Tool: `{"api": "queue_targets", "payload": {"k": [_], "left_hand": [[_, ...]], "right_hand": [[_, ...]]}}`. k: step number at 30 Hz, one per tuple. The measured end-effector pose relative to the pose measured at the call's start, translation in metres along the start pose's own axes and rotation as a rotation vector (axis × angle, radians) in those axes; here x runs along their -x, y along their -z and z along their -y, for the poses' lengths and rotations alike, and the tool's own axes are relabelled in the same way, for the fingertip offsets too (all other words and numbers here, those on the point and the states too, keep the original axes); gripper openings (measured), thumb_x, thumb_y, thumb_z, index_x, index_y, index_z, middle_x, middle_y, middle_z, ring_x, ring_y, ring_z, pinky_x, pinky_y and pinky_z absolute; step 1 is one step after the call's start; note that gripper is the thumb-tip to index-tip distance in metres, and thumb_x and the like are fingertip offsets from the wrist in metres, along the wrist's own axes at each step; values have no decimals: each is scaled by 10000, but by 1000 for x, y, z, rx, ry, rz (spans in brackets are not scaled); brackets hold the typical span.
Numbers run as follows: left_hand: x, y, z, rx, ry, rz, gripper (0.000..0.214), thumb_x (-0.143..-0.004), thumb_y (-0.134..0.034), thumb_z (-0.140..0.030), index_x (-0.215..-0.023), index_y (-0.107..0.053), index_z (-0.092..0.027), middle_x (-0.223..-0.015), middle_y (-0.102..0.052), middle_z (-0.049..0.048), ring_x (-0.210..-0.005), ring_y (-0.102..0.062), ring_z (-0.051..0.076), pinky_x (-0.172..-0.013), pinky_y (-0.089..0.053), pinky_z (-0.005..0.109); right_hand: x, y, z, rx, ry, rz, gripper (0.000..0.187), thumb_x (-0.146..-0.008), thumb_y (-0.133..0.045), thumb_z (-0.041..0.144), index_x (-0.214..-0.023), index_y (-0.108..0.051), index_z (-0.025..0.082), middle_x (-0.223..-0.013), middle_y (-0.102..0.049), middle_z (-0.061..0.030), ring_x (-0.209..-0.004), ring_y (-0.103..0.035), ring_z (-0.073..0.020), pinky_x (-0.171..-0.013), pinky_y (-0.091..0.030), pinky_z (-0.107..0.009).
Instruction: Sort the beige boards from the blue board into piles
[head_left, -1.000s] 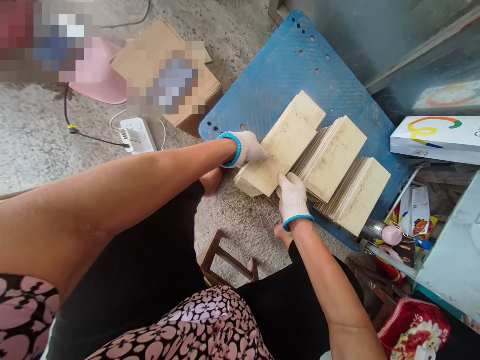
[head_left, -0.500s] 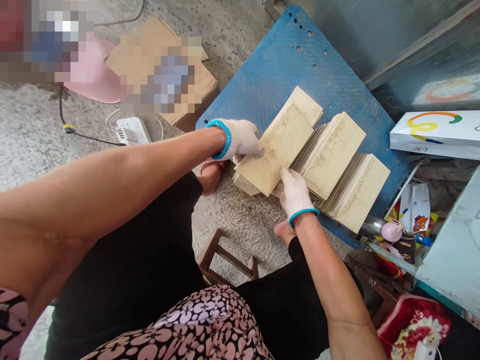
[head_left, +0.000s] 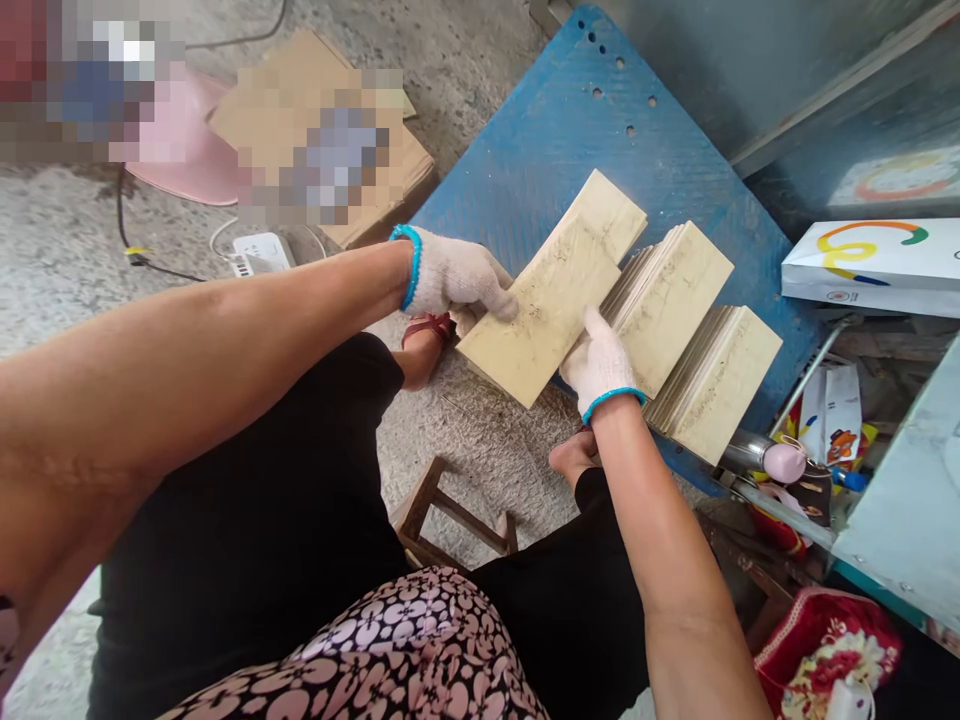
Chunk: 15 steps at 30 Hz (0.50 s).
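Both of my hands wear white knit gloves with blue cuffs. My left hand grips the left edge of a pale beige rectangular board, and my right hand holds its right edge from below. The board is lifted a little and tilted above the leftmost pile. Two more leaning stacks of the same thin boards stand to the right on a blue perforated panel lying on the floor.
A small wooden stool stands between my knees on the concrete floor. A white power strip and cardboard box lie at left. A white carton, a metal tube and red clutter crowd the right.
The top board has come up off the left pile and shifted slightly towards me. My left hand slid back along its edge, and my right hand moved up under its right side.
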<state>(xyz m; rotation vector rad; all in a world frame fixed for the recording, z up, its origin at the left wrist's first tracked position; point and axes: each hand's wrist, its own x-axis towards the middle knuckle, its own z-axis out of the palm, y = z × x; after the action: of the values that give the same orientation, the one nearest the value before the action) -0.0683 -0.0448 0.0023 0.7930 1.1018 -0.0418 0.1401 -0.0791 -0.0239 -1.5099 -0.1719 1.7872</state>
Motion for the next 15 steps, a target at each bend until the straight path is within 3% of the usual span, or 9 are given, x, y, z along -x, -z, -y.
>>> {"api": "queue_targets", "payload": {"k": [3, 9, 11, 15], "left_hand": [[4, 4, 5, -42, -5, 65, 393, -804, -705, -250, -1152, -692, -69, -734, -741, 79, -646, -625, 183, -702, -479, 333], [20, 5, 3, -55, -41, 180, 377, -736, -728, -226, -1075, -696, -62, -800, -771, 97, -696, -634, 184, -720, -497, 349], [21, 4, -3, -43, -107, 138, 391, -714, -743, -223, -1067, -694, -62, -820, -774, 87, -721, -638, 179, -737, -500, 345], [11, 4, -17, 0, -371, -61, 494, -655, -792, -261, -1121, -718, -114, -968, -770, 68, -901, -667, 216, -837, -509, 351]], "right_hand": [[-3, 5, -6, 27, -30, 2, 221, -989, -493, 294, -1116, -622, 166, -950, -759, -53, -1020, -704, -194, -968, -585, -404], [16, 17, -8, 197, 130, 144, 163, -896, -631, 297, -1016, -591, 195, -931, -748, -37, -1031, -698, -193, -977, -573, -393], [24, 17, -7, 238, 193, 170, 201, -864, -657, 304, -1017, -574, 203, -956, -744, -34, -1037, -695, -191, -983, -565, -390], [35, 16, -11, 267, 299, 207, 252, -810, -682, 311, -1006, -563, 206, -975, -740, -35, -1002, -695, -192, -978, -557, -395]]}}
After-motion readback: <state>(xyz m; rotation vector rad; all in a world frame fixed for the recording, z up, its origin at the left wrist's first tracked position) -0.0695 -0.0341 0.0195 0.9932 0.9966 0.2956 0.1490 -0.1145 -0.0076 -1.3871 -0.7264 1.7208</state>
